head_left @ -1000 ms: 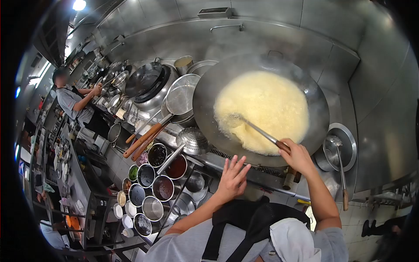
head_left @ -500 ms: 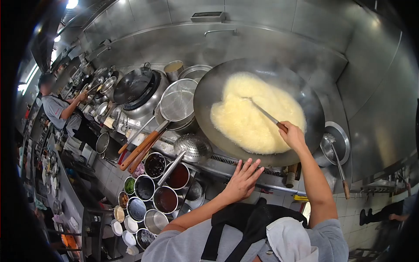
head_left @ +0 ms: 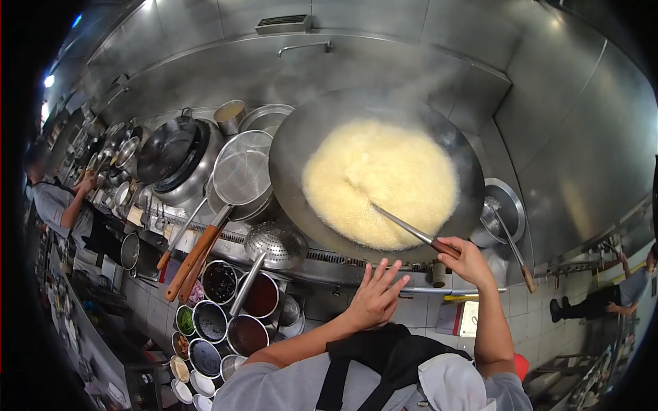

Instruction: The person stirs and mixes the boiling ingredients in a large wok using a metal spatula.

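A big dark wok (head_left: 289, 161) holds pale yellow, foaming, steaming liquid (head_left: 391, 164). My right hand (head_left: 469, 263) is closed around the wooden grip of a long-handled wok tool (head_left: 403, 226), near the wok's front right rim. The tool's metal shaft slants down to the left into the foam, which hides its head. In front of the wok's near rim, my left hand (head_left: 374, 297) is raised with its fingers spread, holding nothing.
To the left are a mesh strainer (head_left: 241, 171), a perforated scoop (head_left: 276, 245) and several sauce pots (head_left: 261, 296). A smaller wok (head_left: 166, 147) stands farther left. On the right, a metal bowl (head_left: 515, 200) holds another ladle (head_left: 508, 236). A co-worker (head_left: 58, 205) is at far left, another person (head_left: 617, 291) at far right.
My right hand has drawn the wok tool toward the near rim, and the foam has shifted and spread. The camera view has swung right. My left hand remains spread before the wok.
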A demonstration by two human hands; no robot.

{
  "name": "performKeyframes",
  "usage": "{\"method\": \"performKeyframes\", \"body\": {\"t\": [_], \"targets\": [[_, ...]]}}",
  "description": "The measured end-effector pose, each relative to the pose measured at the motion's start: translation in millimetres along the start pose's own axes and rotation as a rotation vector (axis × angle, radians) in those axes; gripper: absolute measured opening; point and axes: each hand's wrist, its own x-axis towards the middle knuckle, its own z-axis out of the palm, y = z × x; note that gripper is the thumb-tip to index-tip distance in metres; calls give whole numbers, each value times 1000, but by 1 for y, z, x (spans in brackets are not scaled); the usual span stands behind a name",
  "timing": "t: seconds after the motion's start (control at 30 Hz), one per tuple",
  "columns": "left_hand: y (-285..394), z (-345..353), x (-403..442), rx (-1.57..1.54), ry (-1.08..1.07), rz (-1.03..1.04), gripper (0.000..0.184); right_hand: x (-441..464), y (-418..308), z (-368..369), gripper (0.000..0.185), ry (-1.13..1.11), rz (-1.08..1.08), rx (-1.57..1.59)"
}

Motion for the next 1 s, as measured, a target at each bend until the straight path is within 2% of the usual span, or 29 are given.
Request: {"method": "performKeyframes", "body": {"t": [0.1, 0.2, 0.3, 0.37, 0.43, 0.5, 0.57, 0.63, 0.67, 0.7, 0.8, 0.87, 0.97, 1.0], "targets": [[-4, 5, -1, 45, -37, -2, 70, -33, 6, -7, 48, -23, -14, 140], [-6, 6, -2, 76, -58, 9, 71, -64, -13, -32, 48, -58, 13, -76], [-12, 10, -4, 190, -42, 48, 71, -85, -5, -61, 47, -34, 24, -35], [-15, 11, -7, 207, -16, 45, 71, -99, -14, -89, 46, -32, 65, -118], [-18, 10, -7, 261, -83, 74, 74, -107, -25, -111, 46, -20, 101, -185], [-18, 11, -7, 283, -72, 73, 76, -113, -27, -128, 45, 86, 106, -198], [-17, 15, -8, 280, -55, 64, 76, -109, -23, -139, 44, 128, 113, -136], [-14, 16, -7, 262, -43, 46, 76, -104, -33, -152, 43, 193, 88, -380], [-12, 17, -6, 244, -29, 29, 76, -98, -44, -149, 42, 249, 178, -341], [-11, 20, -6, 248, -27, 23, 76, -93, -33, -154, 42, 243, 174, -342], [-8, 27, -7, 291, 28, -11, 79, -60, 18, -165, 42, 366, -44, -544], [-3, 32, -7, 336, 30, -50, 72, -31, 41, -167, 42, 376, -86, -556], [6, 46, -3, 377, 113, -117, 78, 14, 66, -173, 42, 360, -112, -673], [13, 50, 0, 345, 134, -172, 73, 33, 80, -174, 42, 341, -174, -695]]}}
